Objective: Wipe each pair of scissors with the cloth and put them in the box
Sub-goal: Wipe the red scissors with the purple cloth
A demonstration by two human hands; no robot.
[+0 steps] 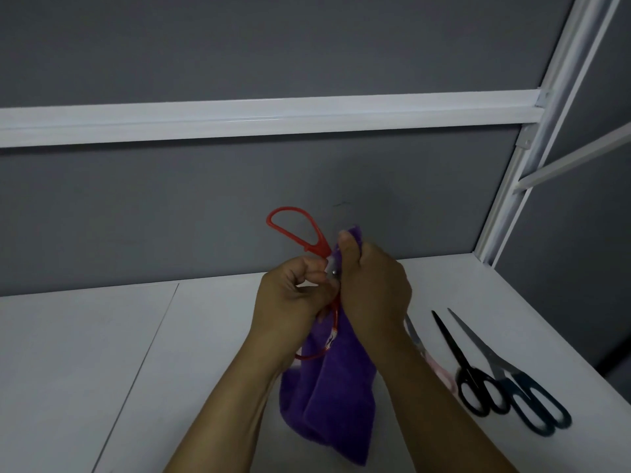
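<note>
The left hand (293, 295) pinches the red scissors (317, 247) near their pivot, fingers curled. Touching it, the right hand (374, 285) clasps the purple cloth (334, 404), thumb up; the cloth hangs below.

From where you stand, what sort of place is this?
Likely a plain work booth: a white flat tabletop, grey wall panels behind it, and a white metal frame rail.

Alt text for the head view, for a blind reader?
The left hand pinches red-handled scissors near the pivot; the right hand grips a purple cloth round their blades. Black-handled scissors, blue-handled scissors and pink-handled scissors lie on the white table.
</note>
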